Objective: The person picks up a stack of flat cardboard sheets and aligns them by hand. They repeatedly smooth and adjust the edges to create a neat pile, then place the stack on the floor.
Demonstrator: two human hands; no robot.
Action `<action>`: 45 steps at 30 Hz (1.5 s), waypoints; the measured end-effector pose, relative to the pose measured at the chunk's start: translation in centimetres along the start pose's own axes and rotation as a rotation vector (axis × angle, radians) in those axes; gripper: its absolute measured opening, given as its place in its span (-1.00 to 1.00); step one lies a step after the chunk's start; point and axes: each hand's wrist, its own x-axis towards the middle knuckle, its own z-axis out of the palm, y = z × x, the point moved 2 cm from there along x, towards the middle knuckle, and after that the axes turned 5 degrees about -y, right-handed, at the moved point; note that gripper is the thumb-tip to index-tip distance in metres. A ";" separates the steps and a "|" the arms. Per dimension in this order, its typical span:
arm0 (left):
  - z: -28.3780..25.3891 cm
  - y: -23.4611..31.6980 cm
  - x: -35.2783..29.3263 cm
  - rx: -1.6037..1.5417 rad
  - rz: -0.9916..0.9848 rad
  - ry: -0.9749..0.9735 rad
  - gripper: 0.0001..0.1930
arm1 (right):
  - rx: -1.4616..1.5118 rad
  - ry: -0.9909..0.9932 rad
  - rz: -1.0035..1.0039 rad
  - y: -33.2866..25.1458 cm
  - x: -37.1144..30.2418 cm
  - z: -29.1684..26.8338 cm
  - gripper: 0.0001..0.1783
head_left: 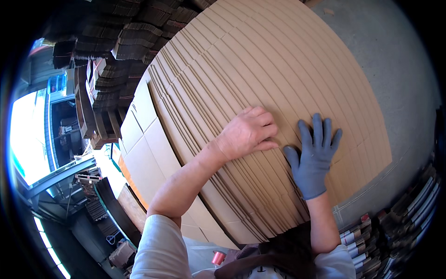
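A broad fan of overlapping brown cardboard sheets [278, 60] spreads out before me, their creased edges running in slanting rows. Bare and curled, my left hand [251, 131] rests on the middle of the fan. Its fingertips press down among the edges; whether they pinch one is hidden. To its right, my right hand [313, 160] wears a grey-blue glove and lies flat on the cardboard with fingers spread. Nothing is held in it. Toward the left edge of the fan, the sheets bunch closely over a paler flat cardboard panel [158, 149].
Dark stacks of flattened cardboard [134, 39] rise at the far left, near wooden pallets [100, 121]. More bundled stacks [371, 242] stand at the lower right. Grey concrete floor [390, 69] borders the fan on the right. A small red spool-like object [218, 257] sits near my body.
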 end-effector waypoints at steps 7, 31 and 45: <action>0.0 0.0 -0.1 -0.002 0.003 0.001 -0.70 | -0.023 -0.023 0.015 -0.1 0.1 0.0 -0.26; 0.3 -0.2 -0.1 -0.034 -0.009 0.018 -0.72 | 0.274 0.104 -0.044 1.4 -0.8 -0.5 -0.36; 0.3 -0.1 -1.2 0.050 0.048 0.072 -0.79 | 0.045 -0.023 -0.058 -1.2 0.2 0.5 -0.30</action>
